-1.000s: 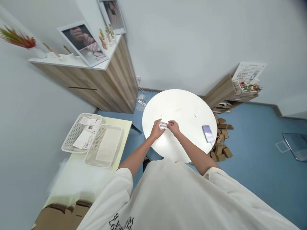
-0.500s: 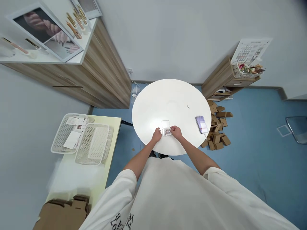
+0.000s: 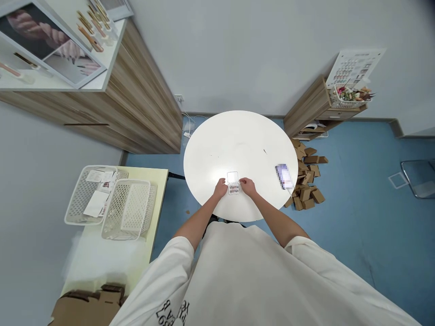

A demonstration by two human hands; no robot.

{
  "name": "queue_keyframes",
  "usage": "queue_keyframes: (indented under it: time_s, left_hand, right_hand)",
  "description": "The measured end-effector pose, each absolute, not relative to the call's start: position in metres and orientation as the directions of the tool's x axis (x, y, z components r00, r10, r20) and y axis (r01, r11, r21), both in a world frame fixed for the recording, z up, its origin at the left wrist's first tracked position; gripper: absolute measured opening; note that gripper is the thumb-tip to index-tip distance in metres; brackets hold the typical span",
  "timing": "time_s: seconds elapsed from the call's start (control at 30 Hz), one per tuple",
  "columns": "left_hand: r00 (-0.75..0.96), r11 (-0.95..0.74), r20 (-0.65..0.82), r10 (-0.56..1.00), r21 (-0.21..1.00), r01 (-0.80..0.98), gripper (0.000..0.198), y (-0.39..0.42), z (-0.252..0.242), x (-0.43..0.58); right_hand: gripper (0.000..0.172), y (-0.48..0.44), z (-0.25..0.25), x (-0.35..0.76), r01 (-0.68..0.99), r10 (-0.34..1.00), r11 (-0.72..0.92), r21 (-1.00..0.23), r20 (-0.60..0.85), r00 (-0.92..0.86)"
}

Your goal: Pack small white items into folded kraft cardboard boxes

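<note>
A small clear plastic case (image 3: 234, 191) lies on the round white table (image 3: 238, 136) with its lid (image 3: 233, 177) raised on the far side. Inside it are several small reddish and dark pieces in two rows, which look like false nails. My left hand (image 3: 220, 188) is at the case's left edge, fingers curled against it. On the opposite side, my right hand (image 3: 248, 186) has its fingertips pinched together at the upper right corner, near the hinge of the lid. The exact contact of the fingertips is too small to make out.
A phone (image 3: 284, 175) with a cable lies at the table's right. A small dark scrap (image 3: 265, 151) is farther back. White baskets (image 3: 125, 208) stand on a side table at left. Brown cardboard boxes (image 3: 307, 181) are heaped on the floor at right, below a wooden cabinet (image 3: 306, 108).
The case has turned slightly and now sits squarer between my hands. My left hand has come closer to its edge. The whole view has shifted a little.
</note>
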State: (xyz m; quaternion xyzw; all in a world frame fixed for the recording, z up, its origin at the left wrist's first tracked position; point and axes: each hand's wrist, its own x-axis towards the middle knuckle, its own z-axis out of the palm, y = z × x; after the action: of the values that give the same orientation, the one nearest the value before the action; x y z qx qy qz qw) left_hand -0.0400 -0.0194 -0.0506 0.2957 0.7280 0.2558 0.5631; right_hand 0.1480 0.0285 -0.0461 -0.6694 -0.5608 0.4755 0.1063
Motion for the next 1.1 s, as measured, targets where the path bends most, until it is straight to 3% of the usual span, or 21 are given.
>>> queue_keyframes:
  time_s: [0.4, 0.63, 0.9, 1.1]
  left_hand:
    - [-0.184, 0.677, -0.684, 0.706, 0.728, -0.108, 0.07, 0.008, -0.047, -0.034]
    - [-0.151, 0.563, -0.566, 0.81, 0.824, -0.069, 0.053, 0.016, -0.035, -0.042]
    - [-0.135, 0.483, -0.477, 0.869, 0.875, 0.02, 0.05, -0.019, -0.043, -0.047]
    - [-0.071, 0.428, -0.43, 0.9, 0.838, 0.339, 0.056, -0.046, -0.035, -0.048]
  right_hand:
    - [0.065, 0.04, -0.036, 0.131, 0.329, 0.785, -0.554, -0.765, -0.611, -0.1]
    - [0.062, 0.044, -0.013, 0.134, 0.247, 0.815, -0.527, -0.813, -0.566, -0.125]
    - [0.057, 0.01, -0.021, 0.139, 0.404, 0.852, -0.382, -0.831, -0.486, -0.194]
    - [0.054, -0.014, -0.032, 0.147, 0.704, 0.83, -0.085, -0.705, -0.441, -0.342]
